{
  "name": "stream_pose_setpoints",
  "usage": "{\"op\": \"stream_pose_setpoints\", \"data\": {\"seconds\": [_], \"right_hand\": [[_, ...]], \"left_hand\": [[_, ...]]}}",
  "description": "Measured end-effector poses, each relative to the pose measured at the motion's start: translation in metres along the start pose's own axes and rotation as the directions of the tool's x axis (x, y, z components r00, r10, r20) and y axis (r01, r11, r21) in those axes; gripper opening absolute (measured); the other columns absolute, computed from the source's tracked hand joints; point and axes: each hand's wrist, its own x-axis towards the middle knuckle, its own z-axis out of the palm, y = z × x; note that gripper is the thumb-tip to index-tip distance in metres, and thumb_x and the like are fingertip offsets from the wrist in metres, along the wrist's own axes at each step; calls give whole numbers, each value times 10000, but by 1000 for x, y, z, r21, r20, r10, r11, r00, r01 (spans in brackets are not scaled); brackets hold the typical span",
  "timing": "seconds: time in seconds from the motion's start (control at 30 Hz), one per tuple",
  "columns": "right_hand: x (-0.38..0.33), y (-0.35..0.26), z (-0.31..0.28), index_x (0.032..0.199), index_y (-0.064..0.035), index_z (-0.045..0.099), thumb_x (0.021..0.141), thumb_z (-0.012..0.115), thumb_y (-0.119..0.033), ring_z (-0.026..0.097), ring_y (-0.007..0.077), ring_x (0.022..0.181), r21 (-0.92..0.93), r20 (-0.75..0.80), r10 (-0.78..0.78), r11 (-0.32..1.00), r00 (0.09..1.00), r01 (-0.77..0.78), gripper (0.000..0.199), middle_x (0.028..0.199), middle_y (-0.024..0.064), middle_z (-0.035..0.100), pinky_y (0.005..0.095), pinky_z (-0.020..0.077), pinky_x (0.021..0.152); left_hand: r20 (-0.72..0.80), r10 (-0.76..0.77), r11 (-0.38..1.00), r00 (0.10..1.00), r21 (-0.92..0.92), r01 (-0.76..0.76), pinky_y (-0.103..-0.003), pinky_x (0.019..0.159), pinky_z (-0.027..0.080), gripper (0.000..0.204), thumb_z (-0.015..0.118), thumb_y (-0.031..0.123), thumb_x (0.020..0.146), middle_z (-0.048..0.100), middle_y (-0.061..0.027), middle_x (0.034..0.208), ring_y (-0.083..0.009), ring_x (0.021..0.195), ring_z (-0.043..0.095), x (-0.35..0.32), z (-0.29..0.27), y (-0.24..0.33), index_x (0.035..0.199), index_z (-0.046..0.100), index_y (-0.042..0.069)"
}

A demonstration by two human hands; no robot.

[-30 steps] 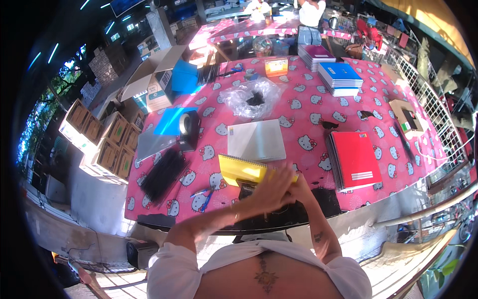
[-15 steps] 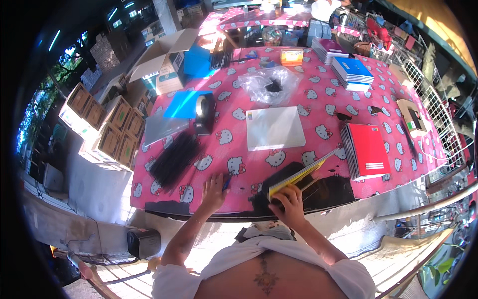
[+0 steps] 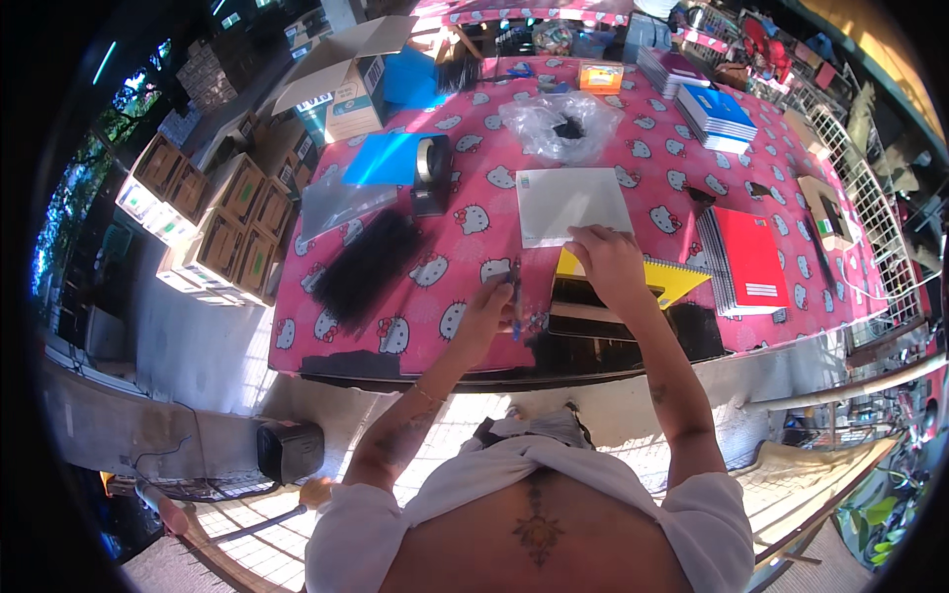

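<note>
Left hand (image 3: 486,314) closed around a slim blue pen (image 3: 515,295) at the near table edge. Right hand (image 3: 610,265) lies flat, fingers spread, on a yellow spiral notebook (image 3: 664,280) atop a black folder (image 3: 585,308). The notebook looks light and flexible, best gripped along its free edge. Behind lies a pale sheet (image 3: 571,204).

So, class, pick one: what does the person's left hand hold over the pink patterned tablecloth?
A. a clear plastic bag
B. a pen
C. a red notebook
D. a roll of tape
B. The left hand grips a slim dark pen, while the tape dispenser, red notebook and clear plastic bag all lie untouched farther up the table.
</note>
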Motion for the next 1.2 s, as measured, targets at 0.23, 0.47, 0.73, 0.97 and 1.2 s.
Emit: {"op": "stream_pose_setpoints", "data": {"seconds": [0.23, 0.47, 0.73, 0.97, 1.2], "right_hand": [[-4, -6, 0, 985, -119, 692, 851, 721, -194, 692, 311, 821, 55, 122, 150, 986, 981, -158, 157, 887, 74, 693, 427, 546, 712], [-5, -2, 4, 964, -120, 658, 765, 786, -154, 680, 336, 790, 119, 49, 143, 982, 989, -148, 239, 901, 68, 678, 439, 531, 683], [-6, 20, -7, 1128, -138, 646, 759, 801, -156, 682, 331, 881, 209, 131, 93, 971, 987, -120, 401, 1033, 74, 695, 436, 522, 762], [-60, 132, -110, 1327, -142, 570, 834, 740, -257, 603, 340, 1139, -22, -134, 206, 977, 969, -210, 534, 1313, 116, 581, 497, 476, 930], [-167, 317, -188, 1358, -128, 557, 908, 663, -313, 573, 430, 1169, -215, -236, 675, 665, 699, -715, 499, 1384, 180, 536, 537, 461, 983]], "left_hand": [[238, -54, 983, 970, -158, 93, -428, 741, 602, 331, 500, 310, 1037, 694, -149, 1061, -272, 891, 718, 3, 37, 21, 1246, 533, 56], [200, -90, 939, 976, -309, 150, -435, 729, 604, 333, 505, 324, 1030, 697, -163, 1019, -277, 874, 720, 6, 54, 28, 1205, 551, 45], [104, 199, 938, 974, 266, -220, -373, 813, 517, 367, 600, 135, 927, 678, -141, 1030, -288, 985, 654, 19, 18, 12, 1292, 630, 106], [54, 760, 39, 648, 991, -127, -559, 1045, 389, 375, 593, 71, 913, 626, -186, 1236, -364, 1150, 584, 42, -14, -59, 1287, 617, 64], [596, 435, -187, 675, 793, -579, -482, 1054, 420, 238, 710, 188, 874, 736, -88, 905, -297, 875, 692, 63, 182, 70, 1076, 705, 61]]}}
